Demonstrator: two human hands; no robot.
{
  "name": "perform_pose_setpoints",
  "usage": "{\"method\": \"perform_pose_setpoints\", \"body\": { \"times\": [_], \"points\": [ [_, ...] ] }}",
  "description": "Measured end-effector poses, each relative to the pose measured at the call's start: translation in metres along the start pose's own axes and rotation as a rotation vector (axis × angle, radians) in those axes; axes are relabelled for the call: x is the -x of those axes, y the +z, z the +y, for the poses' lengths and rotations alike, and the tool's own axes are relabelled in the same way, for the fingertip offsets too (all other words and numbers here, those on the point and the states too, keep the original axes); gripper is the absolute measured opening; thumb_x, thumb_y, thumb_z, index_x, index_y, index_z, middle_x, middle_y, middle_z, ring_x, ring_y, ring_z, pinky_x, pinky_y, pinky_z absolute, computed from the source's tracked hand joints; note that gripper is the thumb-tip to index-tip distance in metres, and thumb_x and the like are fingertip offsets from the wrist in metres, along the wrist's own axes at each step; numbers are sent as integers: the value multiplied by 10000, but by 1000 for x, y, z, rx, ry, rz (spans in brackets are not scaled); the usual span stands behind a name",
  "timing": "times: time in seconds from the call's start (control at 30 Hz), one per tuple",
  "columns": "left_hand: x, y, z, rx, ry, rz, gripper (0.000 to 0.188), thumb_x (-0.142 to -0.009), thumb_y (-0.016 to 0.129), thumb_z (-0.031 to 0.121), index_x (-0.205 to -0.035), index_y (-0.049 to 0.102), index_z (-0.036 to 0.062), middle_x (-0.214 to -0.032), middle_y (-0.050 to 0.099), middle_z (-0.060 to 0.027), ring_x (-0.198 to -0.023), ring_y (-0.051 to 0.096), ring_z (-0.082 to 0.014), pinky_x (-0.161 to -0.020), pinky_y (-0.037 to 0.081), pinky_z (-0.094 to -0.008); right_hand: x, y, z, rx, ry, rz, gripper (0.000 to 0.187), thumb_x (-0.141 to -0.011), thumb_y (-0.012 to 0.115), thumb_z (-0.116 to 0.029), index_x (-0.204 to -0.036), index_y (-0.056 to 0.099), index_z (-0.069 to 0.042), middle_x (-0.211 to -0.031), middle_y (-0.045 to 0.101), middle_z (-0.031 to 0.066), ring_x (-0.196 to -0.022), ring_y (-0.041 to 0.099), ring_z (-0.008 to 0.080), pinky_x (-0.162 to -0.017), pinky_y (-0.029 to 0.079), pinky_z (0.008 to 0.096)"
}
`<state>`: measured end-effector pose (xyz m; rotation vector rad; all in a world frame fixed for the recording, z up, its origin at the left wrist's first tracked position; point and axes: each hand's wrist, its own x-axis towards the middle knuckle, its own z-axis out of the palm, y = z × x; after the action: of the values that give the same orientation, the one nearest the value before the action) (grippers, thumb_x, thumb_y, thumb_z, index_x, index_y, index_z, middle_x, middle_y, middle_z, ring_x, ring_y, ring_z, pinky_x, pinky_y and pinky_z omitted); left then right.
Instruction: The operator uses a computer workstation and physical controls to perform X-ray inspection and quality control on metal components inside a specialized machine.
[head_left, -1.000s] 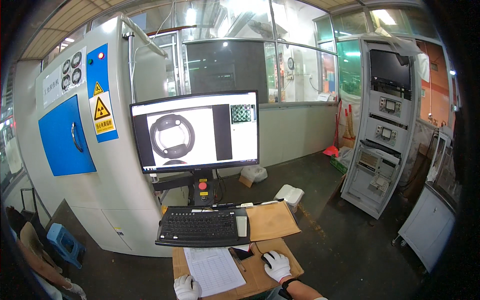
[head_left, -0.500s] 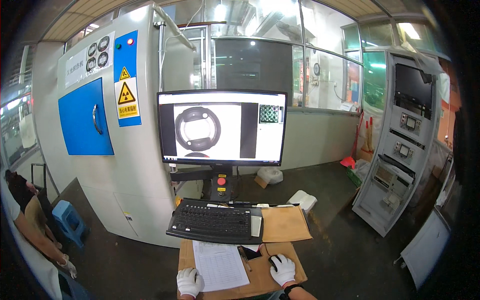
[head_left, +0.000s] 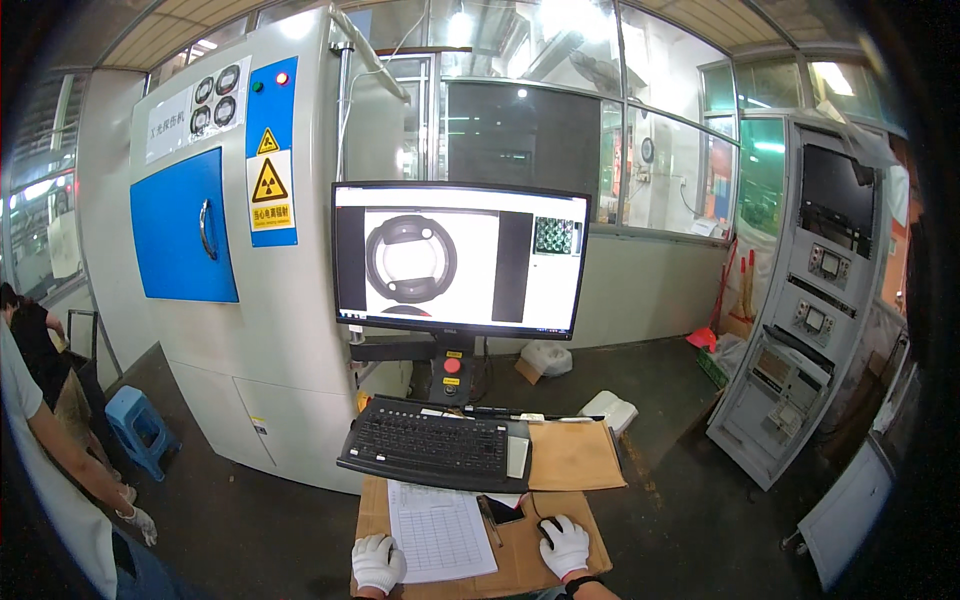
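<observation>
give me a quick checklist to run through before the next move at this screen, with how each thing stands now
1. Right hand on the black mouse: ok, gloved and resting over it.
2. Mouse button pressed or not: cannot tell, the fingers hide it.
3. Monitor lit, with a picture: ok, it shows a dark ring-shaped image.
4. Blue door shut: ok, it looks closed.
5. Red button below the monitor uncovered: ok.
6. Printed sheet fully uncovered: not ok, the gloved left hand lies over its left edge.
</observation>
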<state>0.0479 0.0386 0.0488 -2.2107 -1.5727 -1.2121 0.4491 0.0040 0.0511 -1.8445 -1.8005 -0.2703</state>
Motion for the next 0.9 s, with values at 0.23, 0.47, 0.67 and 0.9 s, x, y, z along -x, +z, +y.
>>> {"method": "perform_pose_setpoints", "body": {
  "times": [0.23, 0.47, 0.67, 0.9],
  "points": [
    [0, 1, -2, 6, -1, -29, 213, -806, 695, 156, -1003, 697, 77, -1068, 696, -157, -1038, 626, -390, -951, 487, -503, 1, 5, 4, 2, -11, 25, 408, -798, 719, -294, -1204, 714, -256, -1291, 636, 112, -1030, 623, 382, -886, 497, 520],
    [-4, -1, 0, 9, 40, -4, 212, -810, 689, 150, -1002, 698, 61, -1060, 695, -158, -1029, 624, -393, -940, 485, -503, 2, 5, 4, 5, -25, 58, 401, -793, 722, -300, -1191, 721, -254, -1291, 637, 107, -1013, 625, 365, -880, 501, 500],
    [-5, -4, 2, 36, 65, -9, 229, -833, 695, 160, -1028, 696, 41, -1069, 698, -174, -1025, 627, -401, -937, 485, -519, 1, 2, 2, 15, -5, 47, 395, -795, 717, -301, -1187, 722, -253, -1279, 647, 98, -984, 634, 359, -860, 507, 496],
    [2, 3, -5, 2, 44, -41, 239, -838, 699, 175, -1036, 702, 41, -1074, 704, -177, -1035, 636, -397, -946, 490, -519, -1, 5, 6, -27, 3, 3, 397, -808, 713, -323, -1198, 716, -248, -1293, 644, 99, -1043, 642, 354, -887, 506, 502]
  ]
}}
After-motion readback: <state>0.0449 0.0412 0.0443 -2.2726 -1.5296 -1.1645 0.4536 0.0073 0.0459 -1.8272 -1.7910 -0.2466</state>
